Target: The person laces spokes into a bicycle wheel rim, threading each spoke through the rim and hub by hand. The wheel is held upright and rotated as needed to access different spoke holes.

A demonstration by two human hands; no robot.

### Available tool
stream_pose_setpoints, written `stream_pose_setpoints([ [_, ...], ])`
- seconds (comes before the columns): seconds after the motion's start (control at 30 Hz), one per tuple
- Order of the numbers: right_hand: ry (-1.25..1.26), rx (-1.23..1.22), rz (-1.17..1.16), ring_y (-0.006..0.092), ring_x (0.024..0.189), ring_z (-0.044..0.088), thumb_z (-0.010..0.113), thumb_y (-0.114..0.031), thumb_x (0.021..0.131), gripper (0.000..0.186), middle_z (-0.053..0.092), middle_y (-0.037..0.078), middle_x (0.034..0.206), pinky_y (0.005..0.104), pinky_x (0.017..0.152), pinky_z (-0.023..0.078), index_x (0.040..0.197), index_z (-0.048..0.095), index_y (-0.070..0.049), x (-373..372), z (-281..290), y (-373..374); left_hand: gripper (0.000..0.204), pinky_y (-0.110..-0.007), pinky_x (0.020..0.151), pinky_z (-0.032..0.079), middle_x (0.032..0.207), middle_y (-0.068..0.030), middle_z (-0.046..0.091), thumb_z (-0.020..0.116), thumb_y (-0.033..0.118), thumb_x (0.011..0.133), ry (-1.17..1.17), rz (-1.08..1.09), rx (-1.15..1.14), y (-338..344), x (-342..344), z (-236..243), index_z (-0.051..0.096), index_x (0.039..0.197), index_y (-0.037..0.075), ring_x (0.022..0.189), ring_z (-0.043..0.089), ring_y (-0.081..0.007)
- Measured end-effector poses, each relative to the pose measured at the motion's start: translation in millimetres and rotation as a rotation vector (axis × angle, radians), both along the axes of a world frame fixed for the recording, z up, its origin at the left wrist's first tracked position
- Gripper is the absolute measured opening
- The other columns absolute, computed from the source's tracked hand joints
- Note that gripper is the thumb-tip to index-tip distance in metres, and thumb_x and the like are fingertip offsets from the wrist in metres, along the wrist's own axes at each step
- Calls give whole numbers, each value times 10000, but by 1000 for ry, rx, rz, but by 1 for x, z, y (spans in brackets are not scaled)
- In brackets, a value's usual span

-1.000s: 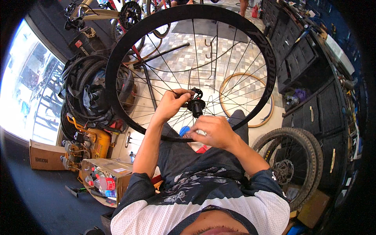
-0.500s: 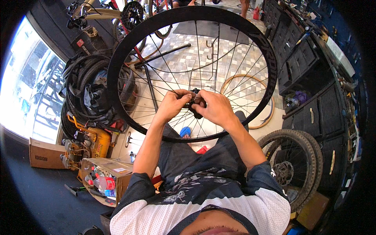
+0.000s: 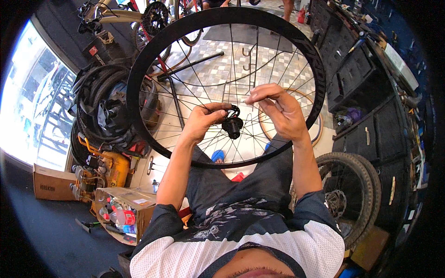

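Note:
A black deep-rimmed wheel [image 3: 241, 16] stands upright over my lap, its spokes meeting at a black hub [image 3: 233, 127]. My left hand [image 3: 204, 123] grips the upper left of the hub with thumb and forefinger, at a small dark curved piece. My right hand [image 3: 285, 116] is raised above and right of the hub, apart from it, thumb and fingertips drawn together; anything between them is too small to make out. Below the wheel, a blue sandal [image 3: 219, 155] shows between my legs.
Piled tyres [image 3: 99, 102], a yellow machine [image 3: 116, 169] and a carton of bottles [image 3: 141, 206] are on my left. Two tyred wheels [image 3: 371, 194] and black drawer cabinets [image 3: 354, 74] line my right. Bicycles [image 3: 155, 18] and another person's leg [image 3: 287, 9] show at the top.
My right hand went onto the hub half a second ago and has now lifted up and right, uncovering it. My left hand stays at the hub.

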State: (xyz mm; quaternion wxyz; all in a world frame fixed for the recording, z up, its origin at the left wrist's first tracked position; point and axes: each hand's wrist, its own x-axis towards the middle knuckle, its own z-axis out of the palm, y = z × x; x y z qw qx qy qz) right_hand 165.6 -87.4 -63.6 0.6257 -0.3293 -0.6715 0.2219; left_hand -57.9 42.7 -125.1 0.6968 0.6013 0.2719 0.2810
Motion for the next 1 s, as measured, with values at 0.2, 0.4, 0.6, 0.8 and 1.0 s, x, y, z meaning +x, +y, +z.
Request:
stream_pose_setpoints([
  [0.2, -730, -84, -258, 284, 1189, 667, 612, 136, 797, 304, 715, 104, 1192, 386, 953, 563, 1007, 693, -69, 30, -34, 35, 301, -292, 905, 571, 1052, -86, 752, 703, 65, 951, -47, -10, -59, -1, 2, -1, 712, 1235, -38, 979, 705, -144],
  [0.4, -1287, -205, -590, 303, 1022, 714, 600, -116, 873, 143, 713, 92, 1045, 449, 795, 604, 938, 727, -102, 19, -50, 78, 272, -296, 913, 579, 1036, -104, 750, 659, 47, 974, -8, -7, -39, -2, 0, 1, 712, 1225, -42, 952, 712, -146],
  [0.6, -1345, -236, -604, 350, 813, 754, 624, -85, 832, 155, 756, 163, 883, 459, 674, 616, 817, 771, -39, 24, -61, 130, 271, -295, 923, 574, 1032, -109, 749, 657, 62, 983, -2, -18, -34, -1, 0, -1, 712, 1228, -40, 948, 711, -147],
  [0.8, -1409, -282, -552, 357, 845, 737, 609, -64, 839, 125, 719, 145, 896, 474, 704, 603, 846, 733, -48, 25, -56, 150, 280, -299, 928, 575, 1039, -116, 749, 654, 61, 985, -16, -28, -7, -7, -3, 3, 707, 1238, -46, 953, 710, -146],
  [1.0, -1426, -189, -450, 352, 857, 743, 621, -81, 842, 130, 732, 142, 895, 467, 723, 609, 854, 748, -55, 29, -65, 148, 282, -291, 925, 571, 1035, -109, 749, 651, 57, 984, -12, -19, -19, -6, -1, 3, 704, 1238, -55, 951, 708, -144],
])
